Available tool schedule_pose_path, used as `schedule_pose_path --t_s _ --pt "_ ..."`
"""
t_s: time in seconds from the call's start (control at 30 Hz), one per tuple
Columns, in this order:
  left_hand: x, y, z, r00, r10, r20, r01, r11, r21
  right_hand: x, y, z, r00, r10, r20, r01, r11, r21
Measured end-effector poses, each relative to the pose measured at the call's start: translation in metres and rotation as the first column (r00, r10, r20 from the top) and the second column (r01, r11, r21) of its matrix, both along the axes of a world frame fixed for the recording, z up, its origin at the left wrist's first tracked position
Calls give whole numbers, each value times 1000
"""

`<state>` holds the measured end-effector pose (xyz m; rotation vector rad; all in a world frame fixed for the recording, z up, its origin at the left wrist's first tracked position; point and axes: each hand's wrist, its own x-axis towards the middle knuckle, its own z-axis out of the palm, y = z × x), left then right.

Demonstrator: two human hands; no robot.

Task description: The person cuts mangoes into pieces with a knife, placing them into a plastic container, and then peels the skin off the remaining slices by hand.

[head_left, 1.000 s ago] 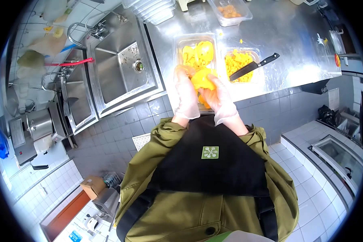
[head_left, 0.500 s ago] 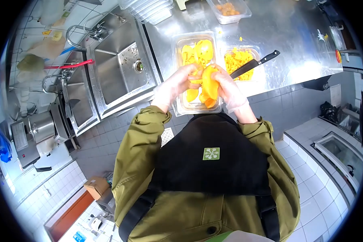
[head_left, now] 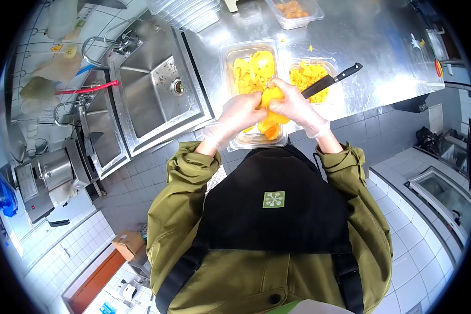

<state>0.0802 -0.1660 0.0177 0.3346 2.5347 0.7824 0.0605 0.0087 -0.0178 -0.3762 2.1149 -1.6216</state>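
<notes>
Both hands wear clear gloves and meet over a clear plastic container [head_left: 227,57] at the counter's front edge. Yellow-orange fruit that looks like mango [head_left: 272,97] is between them. My right hand [head_left: 294,104] wraps its fingers around it from the right. On the other side, my left hand [head_left: 242,111] pinches at its edge, its fingertips partly hidden. More yellow fruit pieces [head_left: 261,64] and strips lie in that container, with orange pieces [head_left: 268,130] near its front end. Close to my right hand, a black-handled knife [head_left: 329,81] rests across a second container of diced yellow fruit [head_left: 306,75].
A steel sink [head_left: 146,104] with a faucet is on the left. Stacked clear containers [head_left: 188,13] stand at the counter's back, and a tub of orange-brown pieces [head_left: 293,10] sits farther right. Small yellow scraps [head_left: 310,47] lie on the steel counter [head_left: 371,42].
My left hand has come in closer to the right, its fingers now against the mango. The mango has turned within my hands, and the hanging yellow part is less visible.
</notes>
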Motion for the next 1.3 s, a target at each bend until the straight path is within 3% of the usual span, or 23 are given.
schedule_pose_path --t_s 0.13,0.17,0.23,0.27,0.37,0.4,0.47,0.6,0.7,0.8,0.9,1.0,1.1,1.2,1.23,1.27,1.3 --pt "4 -1 -1 998 -25 -58 27 999 26 -3 2 3 992 37 119 -23 993 -114" --pt "5 -2 -1 996 -34 -85 39 997 62 -6 6 -1 958 109 266 -18 946 -322" --pt "7 -2 -2 990 7 -142 8 994 105 -11 16 -15 819 326 473 94 735 -671" --pt "8 1 -4 983 57 -173 -37 993 113 -5 11 -27 768 278 578 298 643 -705" --pt "8 7 -4 960 174 -218 -166 985 57 6 -5 8 685 99 722 548 582 -600" --pt "9 8 -4 954 203 -222 -203 979 25 7 -5 16 743 140 654 481 568 -668" --pt "11 8 3 960 254 -117 -241 964 117 6 -1 -4 841 26 540 366 707 -605" --pt "9 0 -2 956 295 1 -284 920 271 3 -3 -2 943 -88 323 185 941 -284" --pt "8 -2 6 980 195 -47 -187 973 135 -1 0 12 977 -1 213 43 981 -191" --pt "8 -4 2 990 127 -64 -121 989 82 -7 3 12 970 114 215 -70 977 -200" --pt "2 -12 2 998 -68 -14 69 995 78 -18 11 21 940 263 215 -261 965 -39" --pt "6 -12 -4 955 19 297 -159 878 452 -15 24 14 795 340 503 -46 860 -508" --pt "-1 -15 -33 855 261 447 -515 526 677 3 21 -3 746 299 595 202 750 -630" --pt "-22 4 -24 778 505 374 -608 452 653 16 19 -7 751 258 608 282 707 -649" --pt "-29 4 -39 857 507 89 -493 758 428 18 17 -10 761 239 603 288 709 -644" --pt "-35 4 -61 908 381 -172 -371 924 90 21 16 -14 770 220 599 293 711 -639" --pt "-38 5 -65 921 154 -357 -266 919 -290 22 14 -19 782 208 588 283 721 -632"
